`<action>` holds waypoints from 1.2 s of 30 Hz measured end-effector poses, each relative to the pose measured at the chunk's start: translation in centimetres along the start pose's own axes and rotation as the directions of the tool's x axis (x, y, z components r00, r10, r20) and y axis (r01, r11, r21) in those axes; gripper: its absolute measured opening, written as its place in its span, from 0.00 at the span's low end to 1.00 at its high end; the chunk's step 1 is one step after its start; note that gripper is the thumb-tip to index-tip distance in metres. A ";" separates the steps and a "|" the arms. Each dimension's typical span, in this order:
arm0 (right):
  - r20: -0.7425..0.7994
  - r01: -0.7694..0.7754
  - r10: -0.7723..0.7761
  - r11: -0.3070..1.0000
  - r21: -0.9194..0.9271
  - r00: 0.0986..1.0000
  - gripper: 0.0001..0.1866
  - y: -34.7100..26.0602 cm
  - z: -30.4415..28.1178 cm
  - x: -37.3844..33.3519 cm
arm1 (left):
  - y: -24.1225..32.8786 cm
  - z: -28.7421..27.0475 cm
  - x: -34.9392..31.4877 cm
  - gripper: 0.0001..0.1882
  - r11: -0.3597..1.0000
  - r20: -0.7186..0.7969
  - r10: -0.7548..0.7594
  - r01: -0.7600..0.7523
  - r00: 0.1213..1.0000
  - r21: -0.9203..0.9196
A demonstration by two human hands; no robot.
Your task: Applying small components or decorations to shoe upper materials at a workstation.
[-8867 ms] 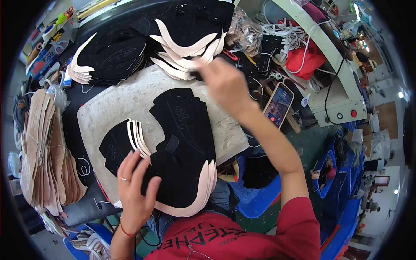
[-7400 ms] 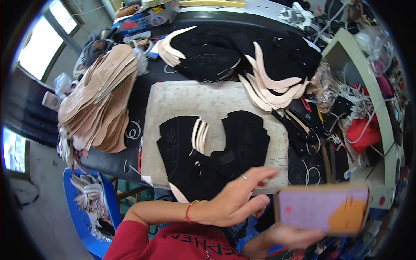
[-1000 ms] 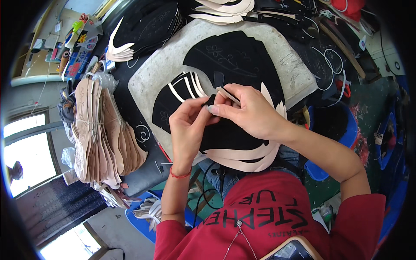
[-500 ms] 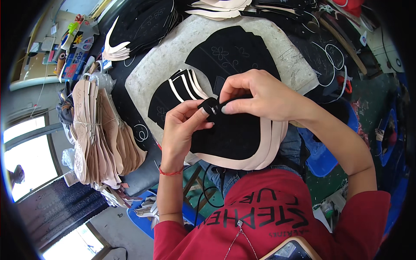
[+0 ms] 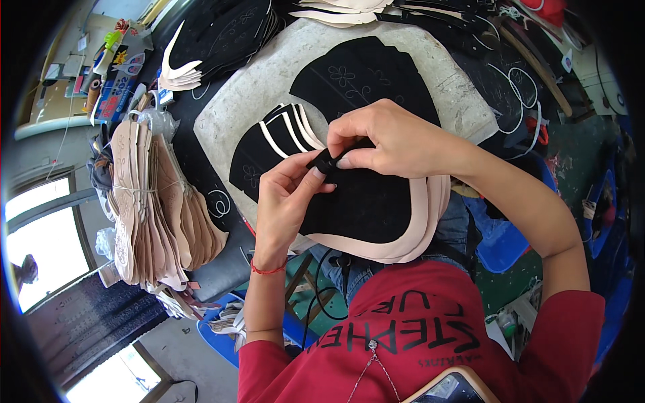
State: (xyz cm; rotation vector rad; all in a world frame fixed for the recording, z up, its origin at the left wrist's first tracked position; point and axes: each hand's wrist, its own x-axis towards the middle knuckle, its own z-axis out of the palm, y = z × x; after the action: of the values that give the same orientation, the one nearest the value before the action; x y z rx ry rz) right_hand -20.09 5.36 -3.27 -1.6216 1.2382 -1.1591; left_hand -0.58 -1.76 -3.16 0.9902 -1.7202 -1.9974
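A black cut panel (image 5: 366, 208) with a pale pinkish border showing below it lies at the near side of the work board. Its upper edge is bunched and folded between my hands. My left hand (image 5: 285, 195) pinches the fold with thumb and fingers. Close beside it, my right hand (image 5: 383, 141) grips the same edge, its thumb and fingers pressed together; the fingertips partly hide what they hold. Beyond my hands, overlapping black panels with stitched flowers (image 5: 363, 70) lie fanned out. To their left are more black panels with white curved edges (image 5: 289, 131).
A whitish worn board (image 5: 225, 111) lies under the panels on a black table. Tied bundles of beige cut pieces (image 5: 138, 201) stand at the left. Black pieces (image 5: 225, 33) are stacked at the far left. White cord (image 5: 517, 94) lies at the right, above a blue bin (image 5: 500, 235).
My right hand has shifted slightly left and away from me, nearer my left fingers. The black edge between them looks more tightly folded. The panel has moved a little.
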 end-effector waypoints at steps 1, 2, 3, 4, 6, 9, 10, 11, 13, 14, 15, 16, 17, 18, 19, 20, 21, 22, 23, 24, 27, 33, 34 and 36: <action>-0.030 -0.083 0.083 0.996 -0.020 0.996 0.07 -0.3 -0.1 0.1 | 0.1 0.0 0.0 0.13 1.000 0.000 0.002 -0.002 1.000 0.001; -0.062 -0.167 0.164 0.985 -0.037 0.984 0.07 -0.6 -0.2 0.3 | 0.2 0.1 0.1 0.13 1.000 0.010 0.009 -0.009 1.000 0.030; -0.082 -0.183 0.176 0.980 -0.074 0.981 0.08 -0.8 -0.3 0.4 | 0.2 0.2 0.1 0.13 0.998 0.021 0.014 -0.015 1.000 0.057; -0.084 -0.183 0.177 0.980 -0.074 0.981 0.08 -0.6 0.1 0.4 | 0.1 0.2 0.1 0.13 0.998 0.022 0.014 -0.015 1.000 0.057; -0.065 0.002 -0.015 0.978 -0.206 0.998 0.08 -0.2 0.9 0.4 | -0.2 -0.1 0.0 0.15 0.998 0.033 -0.009 0.007 0.999 0.069; 0.027 -0.001 0.005 0.986 -0.168 1.000 0.06 -0.4 -0.2 0.2 | -0.4 -0.5 0.0 0.15 0.993 0.061 -0.009 0.001 0.998 0.122; 0.088 -0.003 0.015 0.991 -0.132 0.996 0.05 -0.3 -0.6 0.2 | -0.2 -0.6 -0.1 0.15 0.992 0.055 -0.007 0.001 0.998 0.123; 0.072 0.042 -0.028 0.980 -0.193 0.997 0.05 -0.1 -1.1 0.1 | 0.0 -0.6 -0.1 0.15 0.996 0.051 -0.014 0.009 0.999 0.094; 0.057 0.048 -0.037 0.976 -0.214 0.998 0.05 -0.8 -0.6 0.0 | 0.1 -0.6 -0.1 0.14 0.994 0.080 -0.021 0.012 0.997 0.107; 0.044 0.057 -0.047 0.971 -0.233 0.998 0.05 -1.1 -0.3 0.1 | 0.1 -0.4 0.1 0.14 0.994 0.083 -0.021 0.012 0.996 0.107; 0.027 0.089 -0.085 0.956 -0.278 0.996 0.06 -0.7 0.2 0.4 | 0.2 -0.2 0.4 0.14 0.994 0.120 -0.013 -0.001 0.993 0.113; 0.026 0.090 -0.086 0.956 -0.279 0.996 0.06 -0.6 0.1 0.3 | 0.2 -0.1 0.6 0.14 0.993 0.158 -0.005 -0.014 0.987 0.119; -0.004 0.058 -0.060 0.969 -0.239 0.998 0.06 -0.8 0.0 0.2 | 0.2 -0.4 0.6 0.14 0.999 0.180 -0.019 0.010 0.984 0.047; -0.027 0.026 -0.032 0.981 -0.192 0.999 0.07 -0.9 -0.1 0.0 | 0.2 -0.7 0.4 0.14 0.999 0.175 -0.023 0.014 0.984 0.048; -0.076 0.045 -0.067 0.966 -0.255 0.995 0.07 -0.7 -0.5 -0.1 | 0.2 -1.0 0.2 0.15 0.997 0.164 -0.042 0.051 0.986 -0.050; -0.122 0.061 -0.104 0.946 -0.318 0.987 0.07 -0.6 -1.2 -0.2 | 0.3 -1.2 0.0 0.15 0.985 0.154 -0.062 0.085 0.986 -0.148; -0.026 -0.019 0.012 0.960 -0.279 1.000 0.07 -0.8 -1.9 -0.4 | 0.7 -1.2 0.1 0.14 0.991 0.151 -0.055 0.073 0.987 -0.114; -0.026 -0.018 0.011 0.960 -0.280 1.000 0.07 -0.6 -1.6 -0.2 | 0.7 -0.9 0.2 0.14 0.991 0.152 -0.054 0.072 0.987 -0.114; 0.008 0.044 -0.044 0.971 -0.236 0.999 0.07 -0.3 -0.9 0.1 | 0.7 -0.5 0.3 0.14 0.998 0.149 -0.043 0.048 0.988 -0.029; 0.035 0.104 -0.099 0.976 -0.192 0.994 0.07 -0.1 -0.5 0.4 | 0.6 -0.1 0.6 0.14 0.998 0.152 -0.030 0.022 0.988 0.056; 0.007 0.137 -0.138 0.980 -0.147 0.990 0.05 -0.1 -1.0 0.3 | 0.3 -0.1 1.0 0.14 0.999 0.111 -0.037 0.040 0.993 -0.025; -0.015 0.036 -0.038 0.988 -0.147 0.999 0.04 -0.2 -0.4 -0.3 | 0.8 0.9 1.0 0.13 0.986 0.077 -0.093 0.081 0.993 0.143; -0.015 0.034 -0.037 0.989 -0.144 0.999 0.04 -0.3 -0.6 -0.3 | 0.9 1.1 0.6 0.13 0.986 0.077 -0.097 0.085 0.992 0.144; -0.141 -0.073 0.059 0.992 -0.098 0.988 0.03 -0.8 -1.0 -0.2 | 1.2 1.6 0.0 0.14 0.991 -0.114 0.017 -0.033 0.993 -0.133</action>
State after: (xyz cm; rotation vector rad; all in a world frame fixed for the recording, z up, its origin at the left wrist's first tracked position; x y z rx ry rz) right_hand -20.81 5.72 -2.27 -1.5839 1.4512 -1.1995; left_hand -1.90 -0.87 -2.01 1.0099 -1.5105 -1.9730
